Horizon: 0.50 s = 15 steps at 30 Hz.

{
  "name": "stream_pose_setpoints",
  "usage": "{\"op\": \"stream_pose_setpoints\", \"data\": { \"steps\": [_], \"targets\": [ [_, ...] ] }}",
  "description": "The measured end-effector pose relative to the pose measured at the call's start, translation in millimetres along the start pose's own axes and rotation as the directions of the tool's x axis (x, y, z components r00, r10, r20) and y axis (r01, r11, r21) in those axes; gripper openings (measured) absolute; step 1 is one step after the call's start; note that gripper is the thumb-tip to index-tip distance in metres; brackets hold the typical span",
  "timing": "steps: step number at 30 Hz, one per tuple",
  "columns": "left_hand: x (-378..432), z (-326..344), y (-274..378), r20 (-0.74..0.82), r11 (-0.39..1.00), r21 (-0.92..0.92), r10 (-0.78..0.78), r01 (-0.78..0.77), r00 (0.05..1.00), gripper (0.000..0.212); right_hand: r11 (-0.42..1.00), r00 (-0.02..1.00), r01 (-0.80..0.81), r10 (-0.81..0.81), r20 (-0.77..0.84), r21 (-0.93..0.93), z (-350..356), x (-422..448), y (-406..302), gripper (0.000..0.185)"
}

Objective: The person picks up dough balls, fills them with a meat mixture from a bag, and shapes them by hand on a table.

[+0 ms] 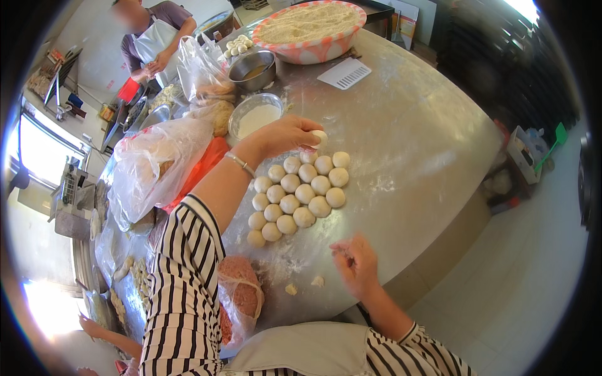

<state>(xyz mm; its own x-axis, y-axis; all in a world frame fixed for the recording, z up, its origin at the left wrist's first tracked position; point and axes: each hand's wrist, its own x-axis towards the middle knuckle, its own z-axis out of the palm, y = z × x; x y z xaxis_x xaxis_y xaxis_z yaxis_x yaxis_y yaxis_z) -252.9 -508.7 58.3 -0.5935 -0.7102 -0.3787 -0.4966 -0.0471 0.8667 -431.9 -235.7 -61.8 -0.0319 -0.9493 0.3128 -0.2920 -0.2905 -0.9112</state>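
Note:
My left hand (294, 136) reaches over the far side of a group of round dough balls (290, 203). Its thumb and fingers pinch one pale dough ball (320, 139), just beyond the group. The balls stand close together in rows on the floured metal table (414, 141). My right hand (358, 265) is nearer to me, to the right, blurred, with its fingers loosely curled and apart; nothing shows in it. Two small dough scraps (291, 289) lie to its left. A plastic bag of reddish minced filling (241, 291) sits beside my left sleeve.
Beyond my left hand stand a bowl of white flour (257, 115), a steel bowl (254, 70) and a large basin of crumbly yellowish powder (310, 33). A white scraper (344, 74) lies near them. Plastic bags (155, 164) crowd the left. Another person (157, 47) stands across the table.

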Motion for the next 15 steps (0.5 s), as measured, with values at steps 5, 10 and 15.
{"op": "stream_pose_setpoints", "data": {
  "steps": [5, 10, 15],
  "targets": [
    [35, -14, -8, 0.051, 0.920, 0.391, 0.012, -0.031, 0.999, 0.041, 0.999, 0.999, -0.037, 0.037, 0.033, 0.002, 1, 5, -11, 0.010],
    [58, -9, -15, 0.168, 0.842, 0.532, -0.003, -0.088, 0.986, 0.036, 1.000, 1.000, -0.019, 0.018, 0.022, 0.018, 1, 10, -10, 0.012],
    [61, -14, -27, 0.222, 0.863, 0.472, 0.080, -0.178, 0.972, 0.038, 0.949, 0.987, -0.156, 0.162, 0.004, 0.274, 8, 3, -8, 0.022]
  ]
}}
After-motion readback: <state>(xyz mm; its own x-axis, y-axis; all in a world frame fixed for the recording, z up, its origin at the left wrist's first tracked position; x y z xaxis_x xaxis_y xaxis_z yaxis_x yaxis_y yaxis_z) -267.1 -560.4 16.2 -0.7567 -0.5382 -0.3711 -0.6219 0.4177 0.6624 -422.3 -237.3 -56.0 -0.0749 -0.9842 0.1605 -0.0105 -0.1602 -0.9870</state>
